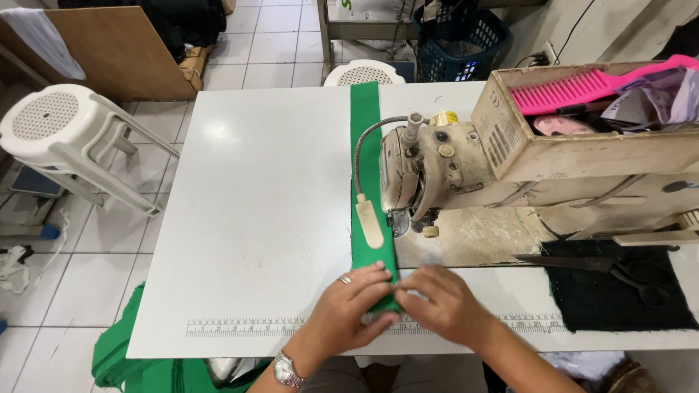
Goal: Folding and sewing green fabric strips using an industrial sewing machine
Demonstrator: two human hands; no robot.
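A green strip (pixel 368 182) is laid along a white table (pixel 255 204), its near end pinched flat by the left hand (pixel 357 302) and right hand (pixel 444 302) before a sewing machine (pixel 437 171). Scissors (pixel 611 271) are set on dark cloth (pixel 619 295). Stools (pixel 65 138) stand on a tiled floor (pixel 277 36).

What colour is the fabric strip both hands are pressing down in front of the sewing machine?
Plain bright green, clearest in the head view: fabric strip, under the left hand and right hand.
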